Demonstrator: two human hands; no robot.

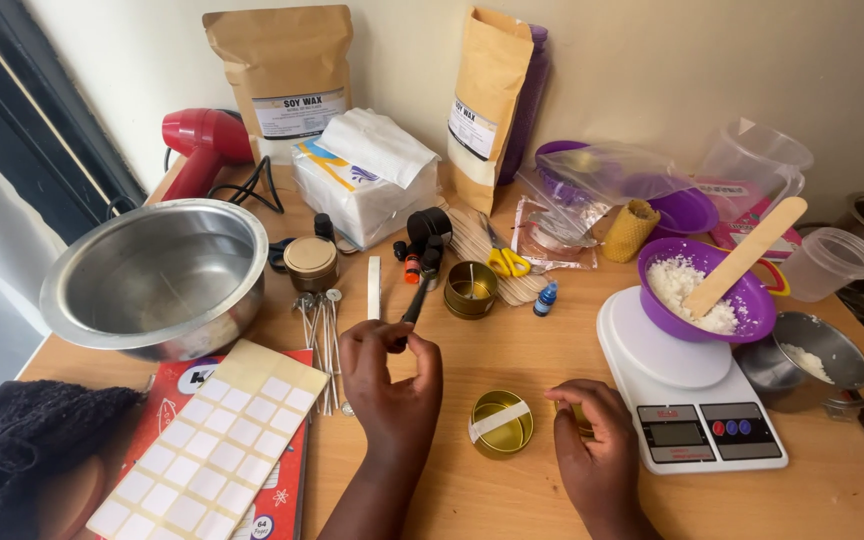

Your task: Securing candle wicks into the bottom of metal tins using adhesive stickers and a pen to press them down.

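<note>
My left hand point(392, 385) is raised over the wooden table point(512, 350), fingers pinched on a slim black tool point(418, 292) that points away from me. My right hand point(597, 440) rests on the table next to the white kitchen scale point(687, 385), fingers curled around a small gold object I cannot make out. Between my hands stands a gold tin point(501, 424) with a white strip laid across its mouth. A second open gold tin point(471, 289) sits farther back.
A large steel bowl point(157, 275) sits at left, a sticker sheet point(217, 440) on a red book in front of it. Metal wicks point(318, 335), a purple bowl of wax flakes point(709, 290) with a wooden stick, a steel pot point(810, 362), yellow scissors point(505, 261), paper bags point(285, 70) and a red heat gun point(202, 145) crowd the table.
</note>
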